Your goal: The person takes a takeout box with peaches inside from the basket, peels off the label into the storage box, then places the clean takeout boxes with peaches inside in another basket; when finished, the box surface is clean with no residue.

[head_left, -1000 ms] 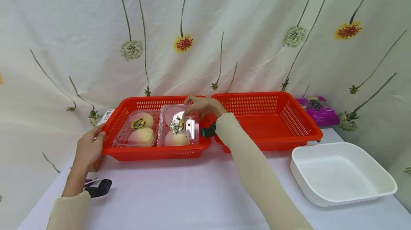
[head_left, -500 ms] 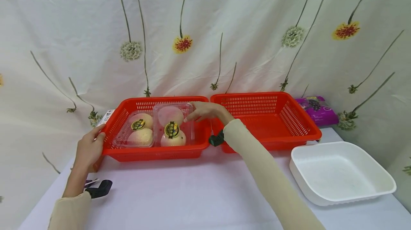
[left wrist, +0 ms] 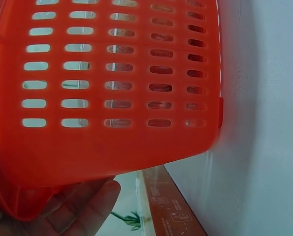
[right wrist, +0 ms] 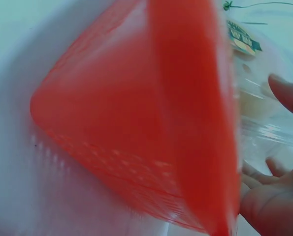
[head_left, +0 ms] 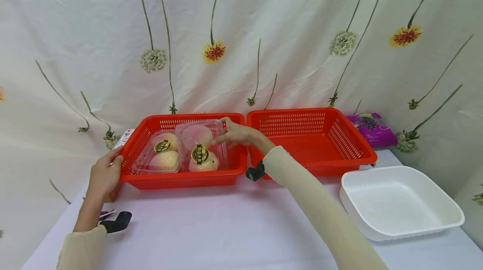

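Note:
At the left, my left hand grips the end rim of the left red plastic basket; in the left wrist view its fingers are curled under the rim. Inside that basket are two clear plastic boxes of peaches with round black-and-gold labels. My right hand is at the right side of the right-hand peach box, thumb over its lid and fingers spread near its far corner. This box leans over the edge of the left-hand peach box. In the right wrist view, thumb and fingers stand wide apart beside the box.
Another red basket stands close on the right. A white plastic tub sits at the right front, with a purple grape-printed package behind. A brown box stands beside the left basket. A flowered curtain hangs behind.
The right-hand peach box has shifted left and tilted, so its label shows without glare. My right hand has moved from over the lid to its right side. The left hand stays put.

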The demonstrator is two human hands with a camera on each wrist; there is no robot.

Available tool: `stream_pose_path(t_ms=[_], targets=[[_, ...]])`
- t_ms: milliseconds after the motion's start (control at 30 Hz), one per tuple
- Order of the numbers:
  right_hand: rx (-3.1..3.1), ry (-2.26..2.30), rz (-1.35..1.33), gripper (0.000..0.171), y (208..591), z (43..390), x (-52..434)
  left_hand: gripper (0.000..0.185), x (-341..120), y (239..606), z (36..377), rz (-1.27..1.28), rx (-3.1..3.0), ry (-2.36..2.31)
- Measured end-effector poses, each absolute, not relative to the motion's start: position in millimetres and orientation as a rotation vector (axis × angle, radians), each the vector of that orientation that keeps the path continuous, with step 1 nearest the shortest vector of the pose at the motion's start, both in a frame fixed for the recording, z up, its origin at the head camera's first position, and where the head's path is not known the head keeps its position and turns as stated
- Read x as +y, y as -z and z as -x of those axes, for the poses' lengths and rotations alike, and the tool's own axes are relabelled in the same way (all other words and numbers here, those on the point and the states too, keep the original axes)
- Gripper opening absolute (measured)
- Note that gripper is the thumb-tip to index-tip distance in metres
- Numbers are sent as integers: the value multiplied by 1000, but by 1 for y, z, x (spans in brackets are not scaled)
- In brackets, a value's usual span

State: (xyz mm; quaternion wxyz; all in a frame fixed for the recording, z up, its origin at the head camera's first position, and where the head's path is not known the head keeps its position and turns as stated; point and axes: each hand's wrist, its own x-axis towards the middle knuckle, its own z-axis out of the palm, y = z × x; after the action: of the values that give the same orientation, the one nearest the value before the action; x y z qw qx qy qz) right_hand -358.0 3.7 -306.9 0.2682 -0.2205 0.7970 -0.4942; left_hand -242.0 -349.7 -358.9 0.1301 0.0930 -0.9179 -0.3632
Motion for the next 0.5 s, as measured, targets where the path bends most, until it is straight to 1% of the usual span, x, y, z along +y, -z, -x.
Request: stream_pose_path(t_ms=[100,300,500], targets=[[2145,1378,566,78,308,357,3,51,-350,360,242,-277,-2668,1062],[2169,1487,520,65,311,356,5,51,-350,359,241,-265,-2667,1056],[2233,1620,543,61,309,351,6,51,-348,360,242,-293,-2657,1052]])
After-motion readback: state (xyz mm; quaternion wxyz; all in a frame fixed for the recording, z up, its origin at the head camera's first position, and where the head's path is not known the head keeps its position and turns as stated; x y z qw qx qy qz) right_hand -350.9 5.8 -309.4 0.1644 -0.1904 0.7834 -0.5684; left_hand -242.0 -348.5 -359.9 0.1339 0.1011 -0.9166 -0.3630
